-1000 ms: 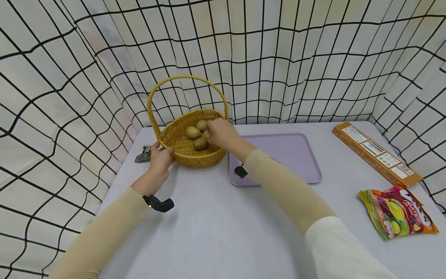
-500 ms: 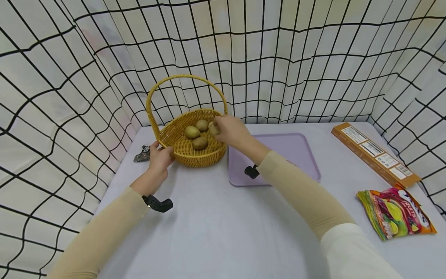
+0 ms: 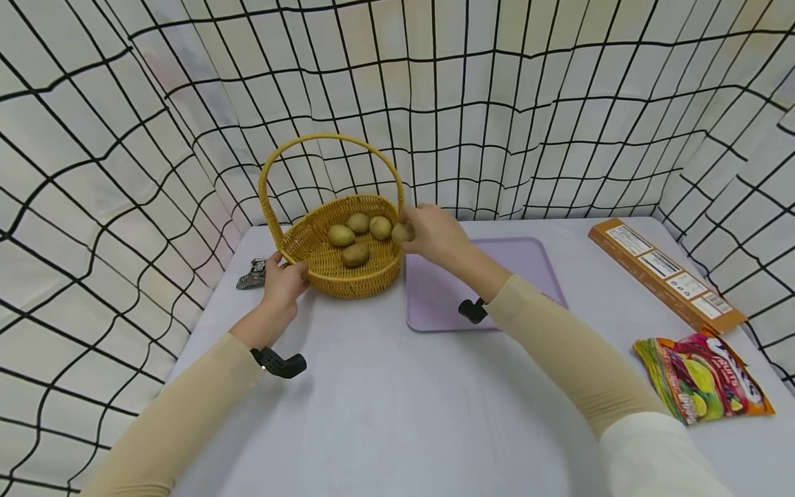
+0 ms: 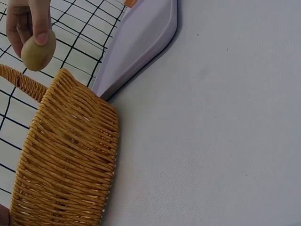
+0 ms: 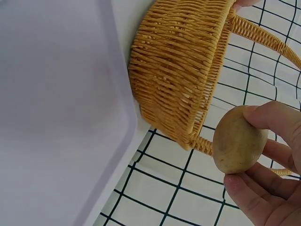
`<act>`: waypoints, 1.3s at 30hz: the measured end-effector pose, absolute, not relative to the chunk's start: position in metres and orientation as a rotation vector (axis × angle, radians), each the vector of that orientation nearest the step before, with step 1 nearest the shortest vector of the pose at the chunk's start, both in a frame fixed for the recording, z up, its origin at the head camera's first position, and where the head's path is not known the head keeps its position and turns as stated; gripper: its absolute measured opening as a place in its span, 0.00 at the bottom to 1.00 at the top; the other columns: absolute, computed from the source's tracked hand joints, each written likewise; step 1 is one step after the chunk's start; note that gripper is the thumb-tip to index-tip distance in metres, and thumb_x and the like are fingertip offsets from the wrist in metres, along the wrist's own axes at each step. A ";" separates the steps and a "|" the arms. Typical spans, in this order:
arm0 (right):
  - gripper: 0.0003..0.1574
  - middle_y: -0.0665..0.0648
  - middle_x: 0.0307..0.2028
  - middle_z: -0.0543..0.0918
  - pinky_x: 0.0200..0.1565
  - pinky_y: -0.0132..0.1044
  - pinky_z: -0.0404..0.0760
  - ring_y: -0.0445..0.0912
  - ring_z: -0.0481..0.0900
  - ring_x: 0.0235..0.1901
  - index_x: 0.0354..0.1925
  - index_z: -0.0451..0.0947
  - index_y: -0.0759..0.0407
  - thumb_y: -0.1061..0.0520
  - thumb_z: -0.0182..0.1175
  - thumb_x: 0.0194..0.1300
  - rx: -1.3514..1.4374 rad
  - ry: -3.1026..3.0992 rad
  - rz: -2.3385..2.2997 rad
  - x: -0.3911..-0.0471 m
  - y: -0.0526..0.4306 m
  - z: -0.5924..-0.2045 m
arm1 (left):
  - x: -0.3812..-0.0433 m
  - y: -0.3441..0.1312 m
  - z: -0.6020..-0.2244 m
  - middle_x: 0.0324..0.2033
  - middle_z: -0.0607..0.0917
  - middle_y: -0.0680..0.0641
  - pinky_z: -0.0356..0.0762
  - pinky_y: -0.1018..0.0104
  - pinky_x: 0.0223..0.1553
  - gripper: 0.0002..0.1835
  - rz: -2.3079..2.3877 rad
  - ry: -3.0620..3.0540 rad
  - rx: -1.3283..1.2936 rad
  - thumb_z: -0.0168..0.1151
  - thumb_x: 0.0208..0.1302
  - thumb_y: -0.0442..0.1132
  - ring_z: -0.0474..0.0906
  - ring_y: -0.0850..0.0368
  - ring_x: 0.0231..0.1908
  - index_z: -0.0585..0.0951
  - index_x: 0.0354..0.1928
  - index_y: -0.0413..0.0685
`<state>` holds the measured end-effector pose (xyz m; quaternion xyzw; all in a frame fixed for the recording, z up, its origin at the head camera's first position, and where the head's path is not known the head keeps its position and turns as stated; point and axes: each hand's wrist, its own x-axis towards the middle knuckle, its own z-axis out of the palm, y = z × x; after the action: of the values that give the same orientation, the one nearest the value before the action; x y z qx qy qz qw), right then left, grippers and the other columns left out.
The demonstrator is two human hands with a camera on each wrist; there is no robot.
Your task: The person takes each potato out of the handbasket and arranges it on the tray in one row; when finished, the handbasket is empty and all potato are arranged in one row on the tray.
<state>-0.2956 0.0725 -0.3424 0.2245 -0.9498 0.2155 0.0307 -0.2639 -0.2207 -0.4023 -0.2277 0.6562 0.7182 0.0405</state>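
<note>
At the right edge of the basket point(image 3: 354, 286), the head view shows the right hand point(image 3: 437, 233) pinching a potato point(image 3: 403, 232), while the left hand point(image 3: 286, 281) grips the basket's left front rim. Four other potatoes point(image 3: 356, 255) lie inside. The step in hand looks like moving one potato by hand with the basket steadied; whether it is going in or out cannot be told. Either way, the next move calls for a firm pinch and a path past the rim and the tall handle point(image 3: 332, 137). The purple tray point(image 3: 444, 314) sits just right of the basket, partly under the right arm, and open room lies on the table point(image 3: 373, 414) in front. From the left wrist, the potato hangs above the wicker rim, near the handle's foot. From the right wrist, thumb and fingers clasp it from opposite sides; the tray's raised edge runs close beside the basket.
</note>
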 end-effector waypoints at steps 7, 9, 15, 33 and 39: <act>0.27 0.59 0.50 0.86 0.53 0.46 0.82 0.53 0.81 0.51 0.58 0.81 0.59 0.54 0.72 0.62 0.695 -2.924 0.612 -0.292 0.085 -0.346 | -0.264 -0.221 -0.403 0.82 0.48 0.44 0.66 0.60 0.75 0.45 2.203 2.009 -0.699 0.46 0.77 0.32 0.57 0.53 0.77 0.32 0.83 0.61; 0.27 0.58 0.51 0.86 0.54 0.46 0.82 0.54 0.82 0.52 0.58 0.81 0.59 0.54 0.73 0.62 0.690 -2.924 0.616 -0.291 0.088 -0.348 | -0.264 -0.220 -0.403 0.82 0.48 0.44 0.66 0.60 0.75 0.45 2.203 2.009 -0.700 0.46 0.77 0.32 0.57 0.53 0.77 0.33 0.83 0.61; 0.26 0.61 0.51 0.86 0.50 0.48 0.84 0.54 0.82 0.51 0.57 0.81 0.60 0.55 0.72 0.62 0.694 -2.922 0.615 -0.286 0.098 -0.356 | -0.263 -0.220 -0.403 0.82 0.48 0.44 0.65 0.60 0.75 0.45 2.202 2.012 -0.700 0.47 0.76 0.32 0.58 0.52 0.77 0.33 0.83 0.60; 0.29 0.63 0.54 0.86 0.60 0.50 0.81 0.56 0.83 0.54 0.60 0.81 0.63 0.56 0.74 0.62 0.679 -2.979 0.581 -0.278 0.115 -0.404 | -0.263 -0.221 -0.404 0.82 0.47 0.45 0.65 0.60 0.75 0.46 2.205 1.997 -0.721 0.48 0.77 0.33 0.56 0.53 0.78 0.33 0.83 0.61; 0.28 0.63 0.53 0.86 0.60 0.50 0.82 0.56 0.84 0.53 0.58 0.82 0.63 0.58 0.74 0.61 0.687 -2.947 0.607 -0.277 0.115 -0.418 | -0.263 -0.221 -0.405 0.82 0.47 0.45 0.64 0.59 0.76 0.46 2.210 1.995 -0.710 0.49 0.77 0.33 0.57 0.52 0.78 0.33 0.83 0.61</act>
<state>-0.2772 0.1149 -0.4180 0.2225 -0.9545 0.1967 0.0278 -0.2635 -0.2212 -0.4046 -0.2318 0.6512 0.7215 0.0404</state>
